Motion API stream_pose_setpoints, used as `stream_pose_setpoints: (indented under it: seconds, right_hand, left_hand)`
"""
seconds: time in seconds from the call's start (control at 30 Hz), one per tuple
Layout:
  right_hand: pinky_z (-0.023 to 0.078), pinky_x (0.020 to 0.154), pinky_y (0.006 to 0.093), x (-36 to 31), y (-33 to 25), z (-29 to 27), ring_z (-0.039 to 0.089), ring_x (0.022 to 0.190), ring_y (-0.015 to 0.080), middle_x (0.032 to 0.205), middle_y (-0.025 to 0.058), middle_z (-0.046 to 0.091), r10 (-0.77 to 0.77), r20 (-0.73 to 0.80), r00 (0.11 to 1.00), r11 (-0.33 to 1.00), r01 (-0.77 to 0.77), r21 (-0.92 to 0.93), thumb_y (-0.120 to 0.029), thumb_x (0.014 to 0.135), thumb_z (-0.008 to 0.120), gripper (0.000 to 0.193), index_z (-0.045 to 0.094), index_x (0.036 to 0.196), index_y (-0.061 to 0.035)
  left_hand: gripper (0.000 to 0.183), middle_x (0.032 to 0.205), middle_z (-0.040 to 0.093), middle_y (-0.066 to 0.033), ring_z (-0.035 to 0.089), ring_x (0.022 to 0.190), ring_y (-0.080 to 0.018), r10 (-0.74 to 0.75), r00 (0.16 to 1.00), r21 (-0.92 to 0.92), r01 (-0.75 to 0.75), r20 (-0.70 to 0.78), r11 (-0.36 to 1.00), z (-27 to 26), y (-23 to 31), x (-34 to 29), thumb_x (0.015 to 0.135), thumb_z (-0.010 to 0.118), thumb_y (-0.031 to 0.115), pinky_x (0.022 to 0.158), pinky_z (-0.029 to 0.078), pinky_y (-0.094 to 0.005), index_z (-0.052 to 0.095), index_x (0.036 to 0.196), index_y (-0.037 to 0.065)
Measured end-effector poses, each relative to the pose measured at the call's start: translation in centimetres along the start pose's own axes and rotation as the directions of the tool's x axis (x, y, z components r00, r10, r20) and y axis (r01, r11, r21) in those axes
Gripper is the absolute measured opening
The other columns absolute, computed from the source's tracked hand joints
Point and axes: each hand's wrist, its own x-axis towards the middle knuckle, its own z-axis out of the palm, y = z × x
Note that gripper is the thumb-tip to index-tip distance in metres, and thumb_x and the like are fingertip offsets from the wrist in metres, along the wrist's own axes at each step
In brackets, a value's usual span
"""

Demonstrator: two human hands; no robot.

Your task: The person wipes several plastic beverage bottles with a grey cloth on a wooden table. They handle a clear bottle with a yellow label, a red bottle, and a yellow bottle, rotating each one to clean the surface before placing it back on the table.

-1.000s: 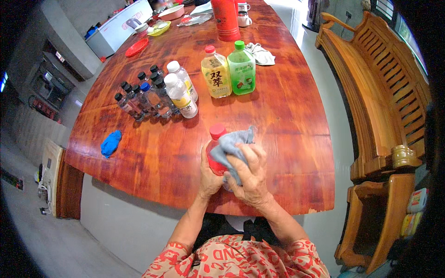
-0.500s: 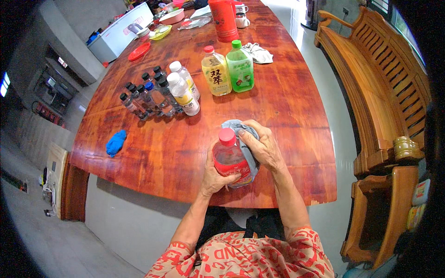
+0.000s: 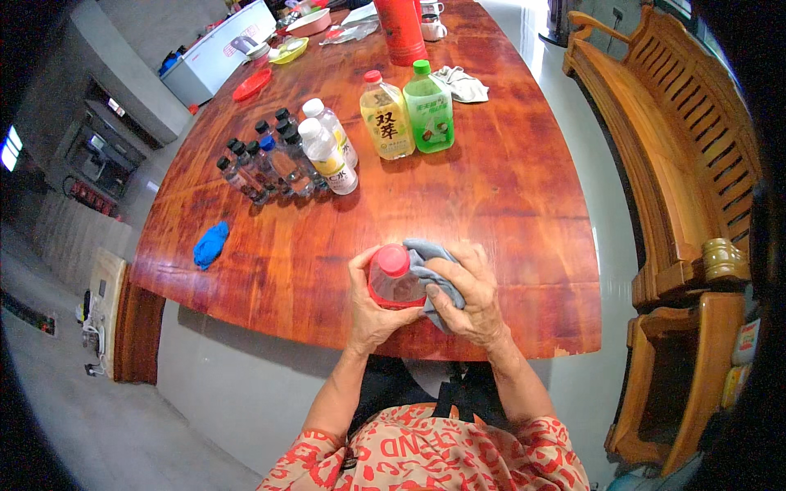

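Observation:
Close to the table's near edge, a clear plastic bottle (image 3: 399, 286) with a red cap and red label is gripped by my left hand (image 3: 366, 307), fingers wrapped round its left side. My right hand (image 3: 468, 296) clutches a bunched grey cloth (image 3: 431, 266) and presses it against the bottle's right shoulder. The lower part of the bottle is hidden by my hands. Farther off stand a yellow bottle (image 3: 387, 123) with a red cap and a green bottle (image 3: 429, 116) with a green cap, side by side.
Several small dark-capped bottles (image 3: 246, 173) and white-capped bottles (image 3: 332, 164) cluster at the left of the wooden table (image 3: 491, 213). A blue cloth (image 3: 211, 245) lies near the left edge. Behind are a red cylinder (image 3: 399, 33), a white cloth (image 3: 460, 84) and a red dish (image 3: 252, 84). A wooden bench (image 3: 655, 123) stands right.
The bottle has become more upright and sits slightly lower in view. My right hand has brought the cloth down from beside the cap to the bottle's shoulder. My left hand has slid higher on it.

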Motion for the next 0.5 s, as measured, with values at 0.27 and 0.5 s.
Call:
stream_pose_setpoints:
  seconds: [0.27,0.5]
  right_hand:
    - [0.043,0.086,0.0411,4.7,2.9,-0.1,0.055,0.095,0.0316,0.102,0.0141,0.061,0.052,0.368,0.928,0.961,-0.147,0.234,-0.018,0.081,0.058,0.026,0.062,0.103,-0.0045]
    - [0.047,0.082,0.0363,6.3,4.1,1.1,0.06,0.093,0.0273,0.101,0.0152,0.063,0.183,0.518,0.835,0.854,-0.396,0.337,-0.02,0.081,0.059,0.027,0.063,0.1,-0.0005]
  left_hand:
    - [0.106,0.126,0.044,-0.0082,0.046,0.119,-0.0215,-0.042,0.997,-0.123,0.05,0.072,0.991,-0.8,-0.7,0.6,0.044,0.095,0.02,0.104,0.039,-0.0383,0.033,0.128,0.007]
    - [0.109,0.126,0.042,-0.0079,0.044,0.12,-0.0222,-0.04,0.994,-0.035,0.044,0.105,0.998,-1.3,-1.3,0.9,0.041,0.096,0.021,0.105,0.037,-0.0393,0.032,0.128,0.01]
